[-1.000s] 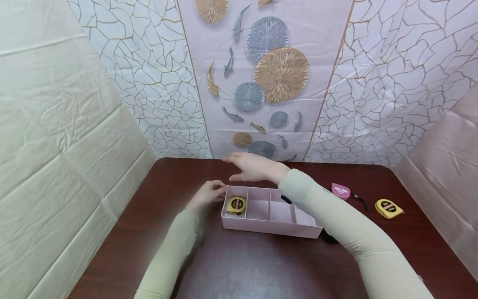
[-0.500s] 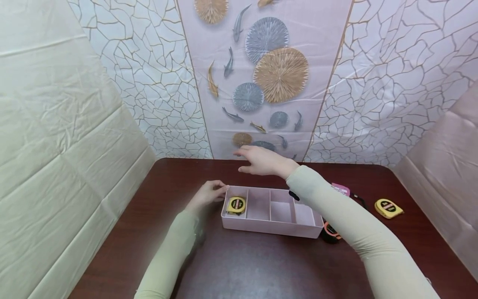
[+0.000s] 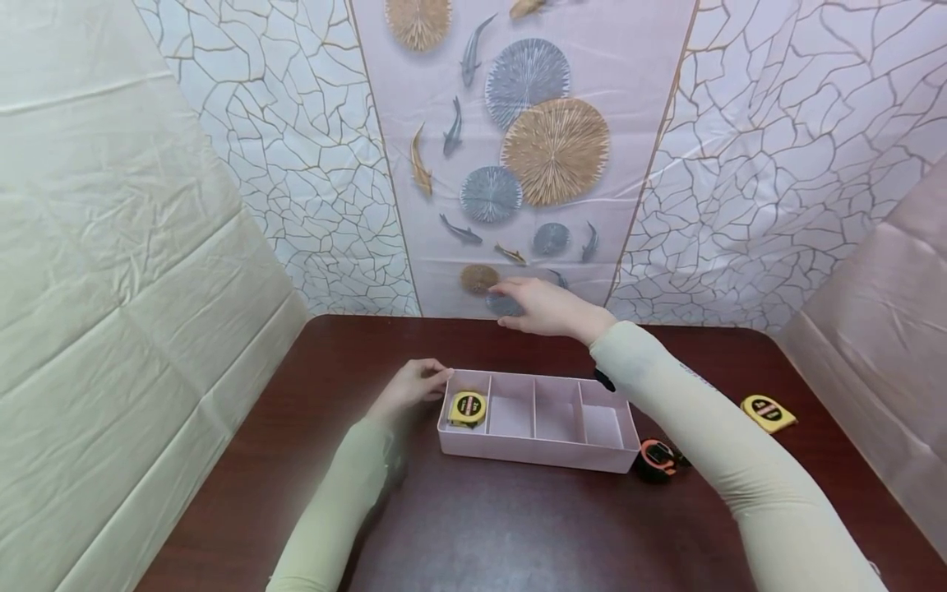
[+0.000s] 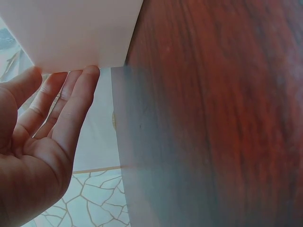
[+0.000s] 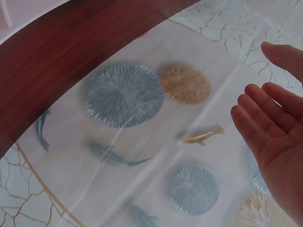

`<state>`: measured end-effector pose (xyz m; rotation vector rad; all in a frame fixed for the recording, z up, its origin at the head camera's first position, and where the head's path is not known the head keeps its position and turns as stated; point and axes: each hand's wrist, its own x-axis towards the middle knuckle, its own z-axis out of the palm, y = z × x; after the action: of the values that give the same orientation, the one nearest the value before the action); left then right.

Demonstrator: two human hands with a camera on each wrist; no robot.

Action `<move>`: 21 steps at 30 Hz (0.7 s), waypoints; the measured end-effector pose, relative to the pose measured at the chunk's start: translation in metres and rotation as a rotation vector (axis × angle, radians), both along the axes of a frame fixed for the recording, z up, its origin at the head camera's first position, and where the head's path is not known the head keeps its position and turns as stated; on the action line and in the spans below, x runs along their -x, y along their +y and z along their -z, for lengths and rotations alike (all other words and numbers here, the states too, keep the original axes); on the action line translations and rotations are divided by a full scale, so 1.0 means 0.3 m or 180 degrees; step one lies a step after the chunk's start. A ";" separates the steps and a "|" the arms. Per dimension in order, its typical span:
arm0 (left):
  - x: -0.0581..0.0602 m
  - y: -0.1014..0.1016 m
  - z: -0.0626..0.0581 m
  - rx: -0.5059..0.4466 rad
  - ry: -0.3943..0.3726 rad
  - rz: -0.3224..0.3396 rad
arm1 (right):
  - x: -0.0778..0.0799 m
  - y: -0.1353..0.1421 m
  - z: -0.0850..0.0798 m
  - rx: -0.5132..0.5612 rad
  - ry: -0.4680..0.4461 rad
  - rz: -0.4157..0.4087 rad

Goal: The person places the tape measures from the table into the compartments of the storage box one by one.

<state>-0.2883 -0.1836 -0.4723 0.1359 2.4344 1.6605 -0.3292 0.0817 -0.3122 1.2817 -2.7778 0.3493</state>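
A pale pink box (image 3: 536, 454), divided into compartments, sits on the table; a yellow tape measure (image 3: 468, 409) lies in its leftmost compartment. My left hand (image 3: 409, 389) is at the back left corner of the box. In the left wrist view, the left fingertips (image 4: 90, 71) and thumb meet the edge of the box wall, the fingers only slightly bent. Beyond the box's back edge, my right hand (image 3: 551, 308) is raised with nothing in it. The right wrist view shows its fingers (image 5: 258, 113) extended and the thumb apart.
An orange-and-black tape measure (image 3: 656, 462) lies by the box's front right corner. Another yellow tape measure (image 3: 769, 413) rests farther right, beyond my right sleeve (image 3: 710, 444). Patterned cloth (image 3: 333, 164) hangs behind the dark wooden table (image 3: 355, 337).
My right hand has moved right and slightly upward, away from the box's left end. Its sleeve now hides the pink tape measure and uncovers the orange-and-black one. The left hand stays in place.
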 end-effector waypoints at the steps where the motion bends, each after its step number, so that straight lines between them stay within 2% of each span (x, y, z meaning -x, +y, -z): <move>1: 0.000 0.000 0.000 0.0008 -0.0001 0.0001 | 0.001 0.007 -0.002 0.0006 0.0005 0.0008; 12: 0.004 -0.001 0.005 0.0028 -0.0034 -0.0010 | 0.025 0.096 -0.011 -0.0031 0.0039 0.0177; 21: 0.006 -0.002 0.007 0.0002 -0.0044 -0.0011 | 0.045 0.169 -0.022 0.0016 0.0207 0.0248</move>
<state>-0.2901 -0.1843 -0.4744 0.1197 2.4265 1.6567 -0.3428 0.1324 -0.3056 1.1581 -2.7611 0.3038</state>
